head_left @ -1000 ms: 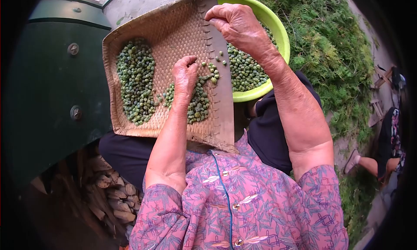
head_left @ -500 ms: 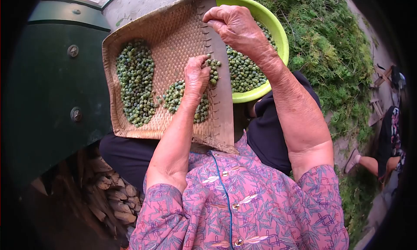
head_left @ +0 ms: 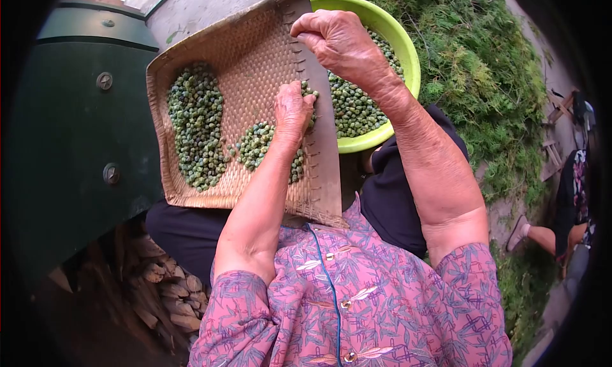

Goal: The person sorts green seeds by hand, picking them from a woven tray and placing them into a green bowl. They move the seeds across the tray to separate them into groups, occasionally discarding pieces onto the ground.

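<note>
A woven winnowing basket (head_left: 252,86) with a flat wooden lip lies across my lap. A long heap of small round green fruits (head_left: 196,128) fills its left side, and a smaller heap of green fruits (head_left: 256,143) lies near the lip. My left hand (head_left: 293,112) is closed over the fruits beside the lip, its fingertips partly hidden. Above the upper end of the lip, my right hand (head_left: 341,45) is raised with thumb and fingers pinched together; I cannot make out anything in them. Under the lip stands a yellow-green basin (head_left: 414,67) holding more such fruits.
To the left is a dark green metal panel (head_left: 76,125) with round studs. Stacked firewood (head_left: 178,297) lies below it. Cut leafy green branches (head_left: 472,67) spread along the right. Another person's leg (head_left: 542,237) shows at the far right.
My left hand has shifted slightly right, its fingers bending down into the fruits near the lip. My right hand stays raised and pinched. The view has moved a little.
</note>
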